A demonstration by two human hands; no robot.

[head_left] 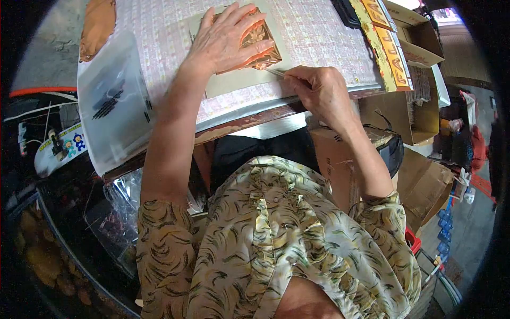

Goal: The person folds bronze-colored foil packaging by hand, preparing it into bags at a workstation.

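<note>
My left hand (pixel 228 40) lies flat with its fingers spread, pressing on a shiny copper-coloured sheet (pixel 272 55) with a raised pattern. Much of that sheet is hidden beneath the hand. Under it is a flat grey-beige board (pixel 223 85), resting on a patterned tablecloth (pixel 170 32). In a closed pinch, my right hand (pixel 321 90) holds a thin stick-like tool (pixel 275 70). The tool's tip is by the lower right edge of the copper sheet; whether it touches is too small to tell.
A clear plastic sheet (pixel 119 101) covers the table's left corner, near a brown piece (pixel 97 26). Yellow packs marked "FALL" (pixel 393 58) line the right edge. Cardboard boxes (pixel 425 186) stand to the right. A skateboard-like board (pixel 58 151) is at the left.
</note>
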